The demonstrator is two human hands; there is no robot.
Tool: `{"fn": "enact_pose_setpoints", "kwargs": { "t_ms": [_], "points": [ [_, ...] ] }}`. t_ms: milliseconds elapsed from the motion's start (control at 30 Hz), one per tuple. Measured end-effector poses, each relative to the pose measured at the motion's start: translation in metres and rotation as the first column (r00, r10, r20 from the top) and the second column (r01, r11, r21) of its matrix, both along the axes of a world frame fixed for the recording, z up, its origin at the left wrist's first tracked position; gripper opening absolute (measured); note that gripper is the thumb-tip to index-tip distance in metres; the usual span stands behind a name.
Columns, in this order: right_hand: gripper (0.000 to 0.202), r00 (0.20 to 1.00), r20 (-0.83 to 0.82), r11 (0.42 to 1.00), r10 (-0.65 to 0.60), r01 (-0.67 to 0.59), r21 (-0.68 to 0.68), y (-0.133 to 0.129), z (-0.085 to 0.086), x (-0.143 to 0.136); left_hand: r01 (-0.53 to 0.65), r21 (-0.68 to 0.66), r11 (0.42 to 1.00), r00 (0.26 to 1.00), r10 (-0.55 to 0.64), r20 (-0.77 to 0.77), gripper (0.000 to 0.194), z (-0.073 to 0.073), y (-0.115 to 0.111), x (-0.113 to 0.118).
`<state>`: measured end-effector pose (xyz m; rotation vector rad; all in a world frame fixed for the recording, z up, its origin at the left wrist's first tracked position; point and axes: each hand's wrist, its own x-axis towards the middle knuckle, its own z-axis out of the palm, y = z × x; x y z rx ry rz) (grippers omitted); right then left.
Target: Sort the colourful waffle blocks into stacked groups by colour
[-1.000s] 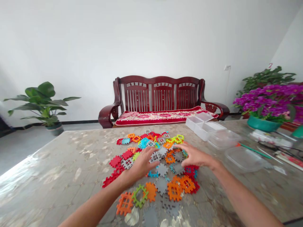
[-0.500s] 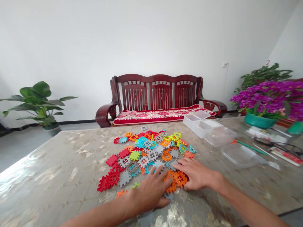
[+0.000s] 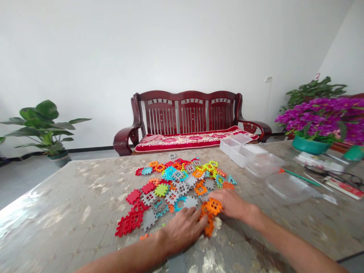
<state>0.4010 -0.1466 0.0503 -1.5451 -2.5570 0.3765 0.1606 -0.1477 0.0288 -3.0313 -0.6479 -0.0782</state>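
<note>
A pile of flat, notched plastic pieces in red, grey, blue, green and orange lies on the table (image 3: 93, 212). My right hand (image 3: 229, 203) is closed on an orange window piece (image 3: 214, 206) at the pile's near right edge, tilted up a little. Beside it, my left hand (image 3: 184, 229) rests palm down at the near edge, its thumb and fingertips against other orange pieces (image 3: 209, 227). Its fingers are bent, and whether they grip a piece is hidden. A grey piece (image 3: 190, 203) lies just beyond my left fingers, and a grey square (image 3: 148, 220) is to their left.
Clear plastic boxes (image 3: 240, 153) and lids (image 3: 287, 187) stand at the right. Behind them are a green pencil (image 3: 303, 177), glasses (image 3: 334, 172) and purple flowers in a teal pot (image 3: 311, 145). A wooden bench (image 3: 190, 113) stands beyond the table.
My right hand has closed and raised the orange window piece slightly. My left fingers have curled in from their spread pose. The view has shifted slightly.
</note>
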Motion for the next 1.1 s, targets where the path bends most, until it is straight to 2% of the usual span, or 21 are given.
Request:
{"fn": "enact_pose_setpoints", "kwargs": {
  "t_ms": [100, 167, 267, 333, 400, 467, 533, 633, 733, 800, 867, 933, 1033, 1100],
  "points": [
    [0.013, 0.990, -0.123, 0.998, -0.070, 0.069, -0.010, 0.012, 0.013, -0.001, -0.049, -0.103, 0.994, 0.995, 0.057, 0.082, 0.025, 0.005, 0.014, -0.003],
    [0.013, 0.964, -0.243, 0.994, -0.111, 0.109, -0.021, 0.023, 0.023, -0.006, -0.128, -0.210, 0.969, 0.961, 0.173, 0.215, 0.028, 0.009, 0.028, -0.006],
    [0.017, 0.887, -0.429, 0.985, -0.169, 0.171, -0.035, 0.044, 0.034, -0.018, -0.284, -0.358, 0.889, 0.827, 0.416, 0.379, 0.033, 0.018, 0.052, -0.012],
    [0.029, 0.848, -0.496, 0.980, -0.187, 0.196, -0.035, 0.060, 0.038, -0.029, -0.376, -0.399, 0.836, 0.721, 0.535, 0.440, 0.033, 0.028, 0.068, -0.017],
    [0.037, 0.833, -0.520, 0.979, -0.189, 0.203, -0.031, 0.072, 0.040, -0.039, -0.441, -0.379, 0.814, 0.637, 0.581, 0.507, 0.035, 0.038, 0.083, -0.024],
    [0.039, 0.827, -0.530, 0.978, -0.190, 0.208, -0.026, 0.080, 0.042, -0.046, -0.491, -0.320, 0.810, 0.607, 0.581, 0.542, 0.039, 0.044, 0.094, -0.034],
    [0.038, 0.823, -0.532, 0.975, -0.199, 0.222, -0.022, 0.081, 0.043, -0.049, -0.515, -0.231, 0.826, 0.628, 0.546, 0.554, 0.044, 0.045, 0.099, -0.045],
    [0.037, 0.827, -0.515, 0.967, -0.227, 0.255, -0.017, 0.072, 0.043, -0.046, -0.518, -0.083, 0.852, 0.679, 0.468, 0.566, 0.041, 0.037, 0.088, -0.058],
    [0.036, 0.841, -0.468, 0.955, -0.271, 0.295, -0.024, 0.051, 0.037, -0.037, -0.394, -0.043, 0.918, 0.796, 0.364, 0.484, 0.031, 0.023, 0.062, -0.058],
    [0.045, 0.894, -0.335, 0.952, -0.299, 0.303, -0.044, 0.033, 0.031, -0.032, -0.291, -0.109, 0.951, 0.883, 0.310, 0.351, 0.036, 0.015, 0.045, -0.051],
    [0.061, 0.950, -0.134, 0.959, -0.280, 0.271, -0.083, 0.015, 0.023, -0.031, -0.301, -0.139, 0.943, 0.918, 0.326, 0.226, 0.061, 0.009, 0.033, -0.040],
    [0.074, 0.968, 0.015, 0.961, -0.251, 0.251, -0.120, 0.002, 0.017, -0.034, -0.343, -0.134, 0.930, 0.927, 0.358, 0.108, 0.079, 0.008, 0.027, -0.027],
    [0.080, 0.959, 0.112, 0.956, -0.259, 0.271, -0.112, -0.008, 0.010, -0.042, -0.393, -0.085, 0.916, 0.919, 0.395, 0.002, 0.074, 0.007, 0.027, -0.009],
    [0.066, 0.954, 0.141, 0.959, -0.264, 0.275, -0.063, -0.009, 0.007, -0.047, -0.388, -0.034, 0.921, 0.922, 0.388, -0.020, 0.059, 0.005, 0.029, 0.000]
  ]
}}
